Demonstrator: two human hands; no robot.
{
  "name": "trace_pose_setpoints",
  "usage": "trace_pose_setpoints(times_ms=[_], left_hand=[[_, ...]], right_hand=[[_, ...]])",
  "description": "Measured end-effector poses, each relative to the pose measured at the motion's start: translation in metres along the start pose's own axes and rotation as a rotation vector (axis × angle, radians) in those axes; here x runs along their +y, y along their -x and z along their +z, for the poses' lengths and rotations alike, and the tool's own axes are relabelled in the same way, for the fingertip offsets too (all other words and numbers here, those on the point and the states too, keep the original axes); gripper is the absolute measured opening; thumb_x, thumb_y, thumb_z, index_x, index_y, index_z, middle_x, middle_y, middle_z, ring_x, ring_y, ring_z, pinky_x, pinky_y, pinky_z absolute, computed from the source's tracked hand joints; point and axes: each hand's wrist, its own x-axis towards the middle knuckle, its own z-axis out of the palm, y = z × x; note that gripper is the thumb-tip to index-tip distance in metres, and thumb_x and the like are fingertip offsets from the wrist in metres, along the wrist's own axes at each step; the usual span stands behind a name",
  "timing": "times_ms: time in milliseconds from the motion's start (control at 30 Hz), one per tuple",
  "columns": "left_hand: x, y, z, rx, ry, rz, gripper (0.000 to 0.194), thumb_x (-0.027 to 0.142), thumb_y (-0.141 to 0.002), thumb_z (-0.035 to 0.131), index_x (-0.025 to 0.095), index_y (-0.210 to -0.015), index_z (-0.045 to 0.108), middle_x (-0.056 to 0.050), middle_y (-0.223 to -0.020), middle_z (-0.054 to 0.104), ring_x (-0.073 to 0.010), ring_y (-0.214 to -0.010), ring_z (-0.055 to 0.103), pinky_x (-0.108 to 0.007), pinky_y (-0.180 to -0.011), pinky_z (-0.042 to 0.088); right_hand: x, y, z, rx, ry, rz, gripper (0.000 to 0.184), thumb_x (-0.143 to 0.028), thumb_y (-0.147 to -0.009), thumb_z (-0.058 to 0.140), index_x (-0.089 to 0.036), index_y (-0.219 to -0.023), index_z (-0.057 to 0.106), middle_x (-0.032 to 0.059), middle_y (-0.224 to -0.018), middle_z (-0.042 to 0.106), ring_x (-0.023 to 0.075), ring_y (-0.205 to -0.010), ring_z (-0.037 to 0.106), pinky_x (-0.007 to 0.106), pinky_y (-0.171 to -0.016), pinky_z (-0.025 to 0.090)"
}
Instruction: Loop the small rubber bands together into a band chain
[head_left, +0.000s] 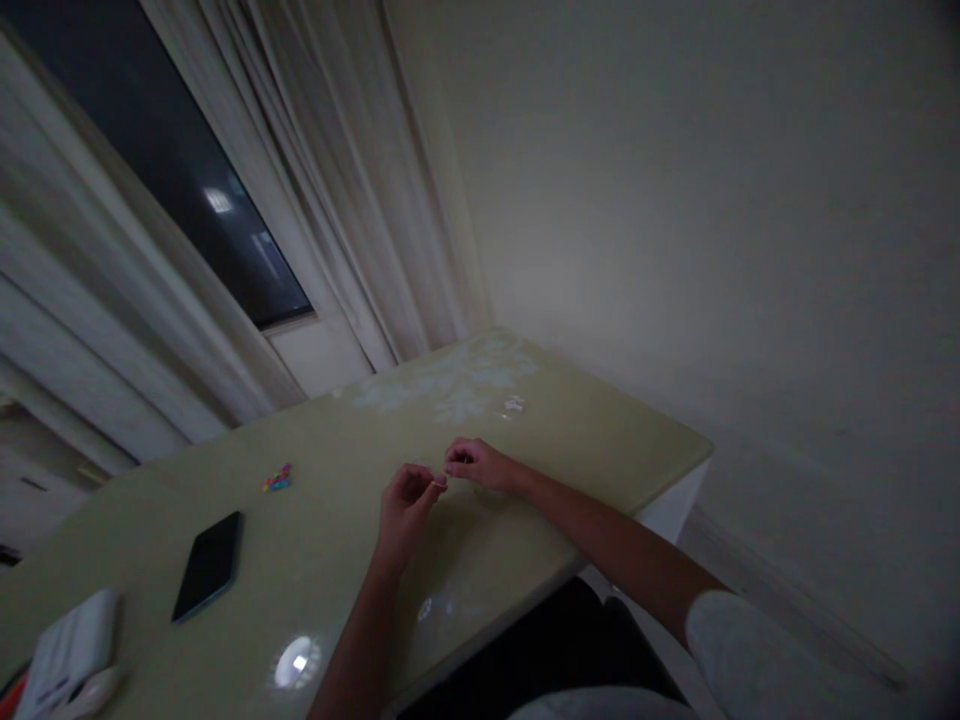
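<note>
"Pinching something there?"

"Yes, my left hand (403, 503) has thumb and finger brought together on a small pale bit (439, 484). My right hand (480, 464) curls just beside it; whether it grips anything, I cannot tell."

"What's around on the worktop (330, 560)?"

"White pieces (514, 403) beyond my right hand, colourful pieces (278, 478) left of my left one, then a phone (208, 565)."

"Anything unclear?"

"My fingers partly cover the pale bit, too small to identify. Farther left, a white case (79, 635) is cut off."
</note>
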Motion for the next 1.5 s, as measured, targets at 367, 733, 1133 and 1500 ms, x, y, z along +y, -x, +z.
trace_pose_setpoints(times_ms=[367,733,1133,1500], left_hand=[[0.007,0.002,0.0,0.024,-0.056,0.061,0.02,0.035,-0.098,0.074,0.016,-0.103,0.071,-0.005,-0.107,0.074,-0.0198,-0.095,0.072,-0.04,-0.086,0.062],[0.007,0.001,-0.001,0.111,0.009,-0.057,0.02,0.033,-0.099,0.072,0.014,-0.104,0.069,-0.002,-0.096,0.072,-0.0139,-0.075,0.07,-0.029,-0.066,0.06],[0.002,0.0,0.001,0.093,-0.017,-0.082,0.02,0.034,-0.1,0.071,0.015,-0.104,0.068,0.0,-0.09,0.07,-0.0122,-0.07,0.066,-0.027,-0.063,0.058],[-0.002,0.0,-0.003,0.082,-0.06,-0.116,0.021,0.035,-0.1,0.071,0.014,-0.106,0.07,-0.003,-0.098,0.073,-0.0145,-0.077,0.071,-0.03,-0.067,0.061]], right_hand=[[-0.002,-0.002,-0.006,0.029,0.103,0.013,0.028,-0.043,-0.092,0.075,-0.016,-0.09,0.071,0.0018,-0.088,0.063,0.0153,-0.078,0.058,0.026,-0.072,0.046],[0.01,0.007,-0.052,0.116,0.474,0.067,0.007,-0.012,-0.082,0.083,-0.015,-0.083,0.077,0.0028,-0.092,0.058,0.0147,-0.079,0.053,0.029,-0.081,0.043],[-0.003,0.012,-0.038,-0.27,0.533,-0.072,0.005,-0.018,-0.082,0.086,-0.02,-0.086,0.083,0.0047,-0.103,0.066,0.0189,-0.095,0.063,0.029,-0.087,0.049],[-0.003,0.009,-0.018,-0.211,0.72,-0.164,0.005,-0.017,-0.092,0.077,-0.015,-0.096,0.079,0.0092,-0.105,0.067,0.0227,-0.1,0.061,0.035,-0.093,0.047]])
